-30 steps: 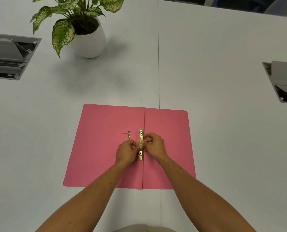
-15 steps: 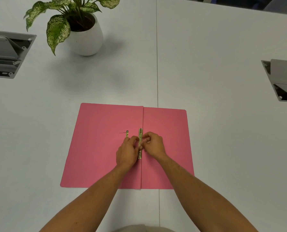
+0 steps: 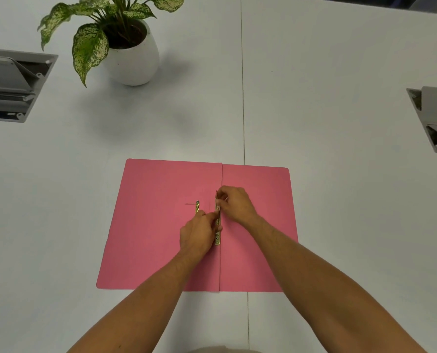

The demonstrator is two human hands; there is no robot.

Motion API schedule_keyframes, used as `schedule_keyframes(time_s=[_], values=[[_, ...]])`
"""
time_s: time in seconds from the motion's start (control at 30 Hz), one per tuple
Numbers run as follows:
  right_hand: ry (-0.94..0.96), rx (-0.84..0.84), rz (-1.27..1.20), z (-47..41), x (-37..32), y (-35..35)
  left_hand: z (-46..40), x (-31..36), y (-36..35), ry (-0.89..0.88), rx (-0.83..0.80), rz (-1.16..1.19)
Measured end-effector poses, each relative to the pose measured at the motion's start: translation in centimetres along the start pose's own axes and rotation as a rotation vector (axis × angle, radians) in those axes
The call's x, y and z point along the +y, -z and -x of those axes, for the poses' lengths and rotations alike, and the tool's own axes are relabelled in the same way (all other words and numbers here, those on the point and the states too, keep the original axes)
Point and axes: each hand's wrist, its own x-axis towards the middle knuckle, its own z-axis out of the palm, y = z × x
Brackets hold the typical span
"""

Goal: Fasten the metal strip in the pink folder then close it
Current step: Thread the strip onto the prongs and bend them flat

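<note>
The pink folder (image 3: 156,225) lies open and flat on the white table. A brass metal strip (image 3: 217,238) runs along its centre fold. My right hand (image 3: 235,203) pinches the strip's far end, where a thin prong stands up between the fingertips. My left hand (image 3: 199,233) rests on the left flap with its fingertips pressing on the strip's middle. A second small brass piece (image 3: 197,206) lies on the left flap just beyond my left hand, partly hidden by it.
A potted plant in a white pot (image 3: 133,57) stands at the far left. Grey cable boxes are sunk into the table at the left edge (image 3: 13,85) and the right edge (image 3: 434,118). A seam (image 3: 243,98) runs down the table's middle.
My right hand has moved up the strip to its far end and lifted a thin prong there. My left hand has slid slightly nearer me, fingertips still on the strip.
</note>
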Motion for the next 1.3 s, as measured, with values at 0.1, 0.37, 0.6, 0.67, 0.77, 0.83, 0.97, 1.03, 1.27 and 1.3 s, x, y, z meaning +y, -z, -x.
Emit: schedule_keyframes(time_s=[0.1,0.37,0.6,0.67,0.77,0.83,0.97,1.03,1.27,1.3], values=[[0.038,-0.046,0.108,-0.8,-0.4,0.5,-0.2,0.1,0.2,-0.024,-0.013,-0.028],[0.124,-0.172,0.313,-2.2,-1.9,0.6,0.0,0.4,0.2,-0.051,-0.015,-0.068],[-0.083,-0.025,0.098,-2.1,-0.4,0.6,-0.3,0.3,0.2,-0.058,-0.004,-0.045],[-0.136,0.006,0.043,-1.9,-0.1,0.5,-0.3,0.4,0.3,-0.054,-0.005,-0.05],[-0.157,0.014,0.008,-1.8,-0.1,0.4,-0.3,0.4,0.3,-0.053,-0.006,-0.047],[-0.167,0.018,-0.019,-1.7,-0.1,0.3,-0.3,0.4,0.3,-0.058,-0.006,-0.051],[-0.174,0.021,-0.043,-1.3,0.0,0.1,-0.3,0.4,0.4,-0.061,-0.013,-0.051],[-0.157,0.037,-0.056,-0.6,0.1,-0.3,-0.3,0.4,0.4,-0.058,-0.019,-0.049],[0.024,0.06,-0.051,4.5,2.0,-1.8,-0.5,0.2,0.4,-0.068,-0.053,-0.068],[0.055,0.054,-0.034,5.3,2.3,-2.1,-0.6,0.2,0.5,-0.072,-0.064,-0.079]])
